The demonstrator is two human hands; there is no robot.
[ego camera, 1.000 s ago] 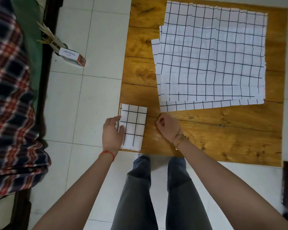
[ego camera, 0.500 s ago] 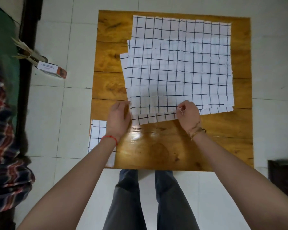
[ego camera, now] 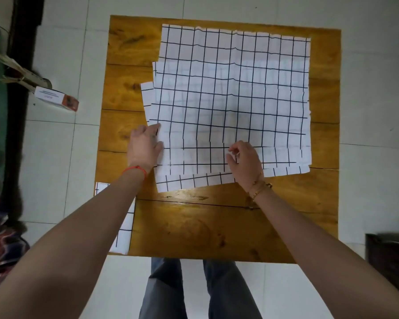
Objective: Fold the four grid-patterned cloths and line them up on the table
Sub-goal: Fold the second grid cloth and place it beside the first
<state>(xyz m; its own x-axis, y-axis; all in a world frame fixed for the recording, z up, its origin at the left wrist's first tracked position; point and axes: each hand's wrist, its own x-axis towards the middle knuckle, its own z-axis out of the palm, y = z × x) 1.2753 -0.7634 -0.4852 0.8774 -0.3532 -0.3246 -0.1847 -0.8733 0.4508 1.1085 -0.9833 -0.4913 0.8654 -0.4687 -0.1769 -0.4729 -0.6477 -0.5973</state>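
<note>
A: What does the wooden tabletop [ego camera: 217, 226] carry?

B: A stack of unfolded grid-patterned cloths [ego camera: 230, 95] covers its far half, offset so their near and left borders show in steps. One folded cloth [ego camera: 122, 236] lies at the near-left corner, partly under the left forearm.

A: And the hands?

B: The left hand [ego camera: 144, 147] rests on the stack's left border, its fingers hooking the top cloth's edge. The right hand [ego camera: 245, 162], fingers curled, pinches that cloth's near edge. A small box [ego camera: 55, 99] lies on the floor, left of the table.
</note>
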